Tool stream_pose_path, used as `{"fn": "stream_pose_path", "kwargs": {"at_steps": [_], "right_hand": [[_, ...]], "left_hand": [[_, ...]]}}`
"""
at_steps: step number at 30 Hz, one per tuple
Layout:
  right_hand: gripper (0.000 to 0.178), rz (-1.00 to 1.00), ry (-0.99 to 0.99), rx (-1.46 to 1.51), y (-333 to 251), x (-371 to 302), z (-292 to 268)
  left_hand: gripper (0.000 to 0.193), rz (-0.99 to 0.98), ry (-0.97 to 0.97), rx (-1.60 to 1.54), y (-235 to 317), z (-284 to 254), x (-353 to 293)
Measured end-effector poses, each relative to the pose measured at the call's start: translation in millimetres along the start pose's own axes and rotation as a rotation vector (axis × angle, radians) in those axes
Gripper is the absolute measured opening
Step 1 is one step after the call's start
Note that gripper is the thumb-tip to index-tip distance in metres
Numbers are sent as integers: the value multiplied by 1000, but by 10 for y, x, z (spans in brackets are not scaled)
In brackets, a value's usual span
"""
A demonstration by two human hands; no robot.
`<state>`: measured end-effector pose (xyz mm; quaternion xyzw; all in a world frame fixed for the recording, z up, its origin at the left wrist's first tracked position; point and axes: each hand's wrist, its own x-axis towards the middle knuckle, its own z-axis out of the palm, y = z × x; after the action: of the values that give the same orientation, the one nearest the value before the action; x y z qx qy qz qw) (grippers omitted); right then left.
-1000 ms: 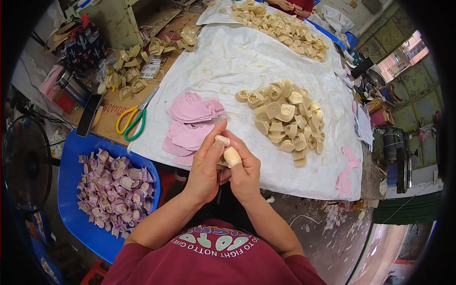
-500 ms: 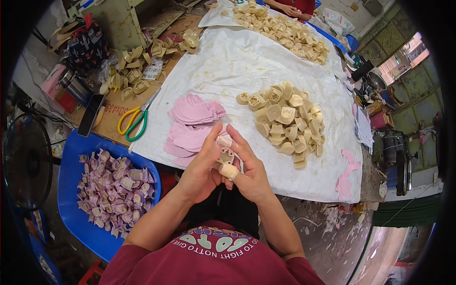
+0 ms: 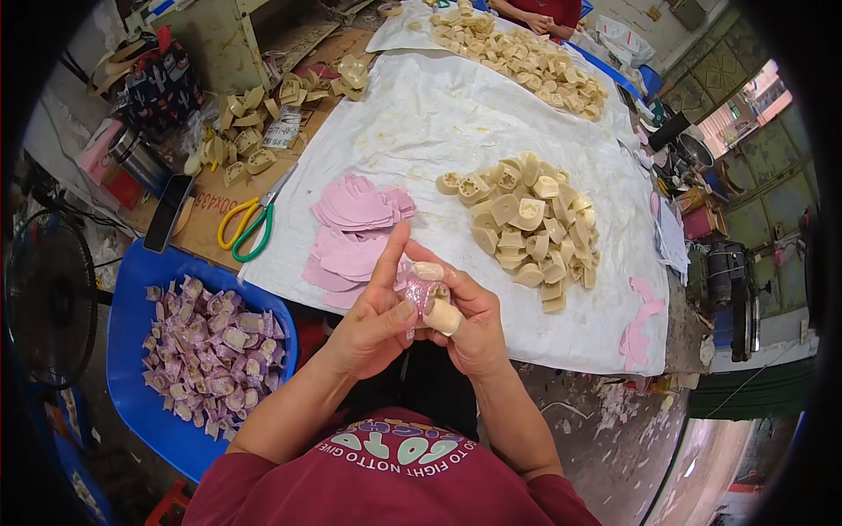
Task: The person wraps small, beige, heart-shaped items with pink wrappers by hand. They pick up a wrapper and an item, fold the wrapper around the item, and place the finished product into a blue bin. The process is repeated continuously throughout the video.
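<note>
Close in front of me, both hands hold a small cream moulded piece with a glossy pink sheet (image 3: 418, 296) pressed around its left side. My left hand (image 3: 364, 329) pushes its thumb onto the pink sheet, its index finger pointing up and away. My right hand (image 3: 478, 320) grips the piece from the other side. Cream finger covers (image 3: 444, 317) sit on its thumb and on one finger; the hands hide the piece's underside. Just beyond my left hand lies a pile of cut pink sheets (image 3: 355, 202). Farther right is a heap of bare cream moulded pieces (image 3: 531, 219).
At lower left, a blue basin (image 3: 123, 359) holds many pink-wrapped pieces (image 3: 215, 355). Scissors (image 3: 250, 223) with yellow and green handles, a phone (image 3: 167, 215) and a steel flask (image 3: 140, 158) lie or stand left. Across the table, a person (image 3: 544, 17) is near another cream heap (image 3: 517, 57).
The piece has turned in my hands, and the pink sheet now shows wrapped along its left side. My left thumb has come down onto it; my right hand has shifted slightly right.
</note>
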<state>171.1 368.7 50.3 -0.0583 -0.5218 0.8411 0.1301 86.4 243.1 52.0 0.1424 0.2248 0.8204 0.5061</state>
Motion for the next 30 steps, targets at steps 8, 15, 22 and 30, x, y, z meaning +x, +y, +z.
{"fn": "stream_pose_path", "kwargs": {"at_steps": [8, 15, 22, 30], "right_hand": [[40, -152, -40, -62, 108, 60, -74], [29, 300, 195, 3, 67, -19, -342], [17, 150, 212, -219, 55, -65, -307], [21, -107, 298, -497, 62, -71, -171]], "left_hand": [[98, 201, -112, 516, 26, -149, 75], [87, 513, -337, 1779, 285, -174, 149], [68, 459, -273, 1836, 370, -216, 116], [47, 583, -122, 1842, 276, -110, 149]]}}
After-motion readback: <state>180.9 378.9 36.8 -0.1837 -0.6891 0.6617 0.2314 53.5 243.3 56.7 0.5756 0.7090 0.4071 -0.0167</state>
